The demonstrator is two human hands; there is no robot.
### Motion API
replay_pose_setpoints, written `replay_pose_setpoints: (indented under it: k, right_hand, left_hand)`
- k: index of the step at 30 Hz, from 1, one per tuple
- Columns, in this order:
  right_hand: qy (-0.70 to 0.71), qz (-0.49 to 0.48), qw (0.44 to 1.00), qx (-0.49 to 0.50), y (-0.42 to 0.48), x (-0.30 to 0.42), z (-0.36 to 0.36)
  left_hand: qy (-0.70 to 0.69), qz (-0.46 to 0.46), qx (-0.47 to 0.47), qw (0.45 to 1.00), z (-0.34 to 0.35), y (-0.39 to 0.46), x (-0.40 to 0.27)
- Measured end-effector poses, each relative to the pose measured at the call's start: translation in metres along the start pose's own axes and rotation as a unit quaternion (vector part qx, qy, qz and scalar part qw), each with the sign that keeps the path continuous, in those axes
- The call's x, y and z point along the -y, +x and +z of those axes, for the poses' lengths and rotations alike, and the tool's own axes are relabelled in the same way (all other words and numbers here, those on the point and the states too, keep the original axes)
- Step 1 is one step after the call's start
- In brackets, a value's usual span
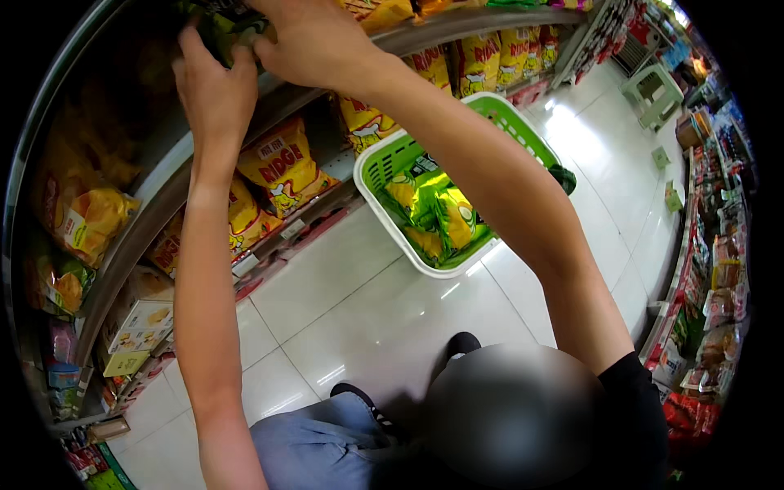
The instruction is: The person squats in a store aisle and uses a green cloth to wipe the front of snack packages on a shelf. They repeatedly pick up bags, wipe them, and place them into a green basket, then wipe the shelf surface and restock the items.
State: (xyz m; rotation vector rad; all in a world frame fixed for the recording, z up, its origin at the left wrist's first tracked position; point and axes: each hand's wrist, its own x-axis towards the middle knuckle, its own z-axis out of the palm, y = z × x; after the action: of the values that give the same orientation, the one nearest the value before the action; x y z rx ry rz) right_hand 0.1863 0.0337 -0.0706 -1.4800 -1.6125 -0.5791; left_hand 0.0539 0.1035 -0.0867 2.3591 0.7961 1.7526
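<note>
Both my hands reach to a shelf at the top left of the head view. My left hand (217, 86) has its fingers on a dark green snack bag (223, 33). From the right, my right hand (300, 46) holds the same bag, its upper part cut off by the picture's edge. Below my right forearm, a green and white plastic basket (386, 236) stands on the tiled floor with several green and yellow snack bags (456, 214) in it. Yellow Ridge chip bags (285, 165) stand on the lower shelf under my hands.
The curved metal shelf edge (141, 208) runs along the left, with cardboard boxes (138, 318) low down. A pale green plastic stool (654, 92) stands at the upper right. Another shelf of packaged goods (726, 269) lines the right side. My feet are on the floor below the basket.
</note>
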Motion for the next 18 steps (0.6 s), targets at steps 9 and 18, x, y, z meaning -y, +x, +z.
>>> replay_pose_setpoints:
  k: [9, 18]
  right_hand:
    - [0.134, 0.311, 0.941, -0.018, -0.144, -0.116, -0.099]
    - [-0.003, 0.387, 0.815, 0.432, -0.319, -0.239, -0.112]
  left_hand:
    - [-0.15, 0.183, 0.175, 0.956, 0.083, -0.097, -0.068]
    - [-0.153, -0.01, 0.593, 0.79, 0.157, -0.205, -0.067]
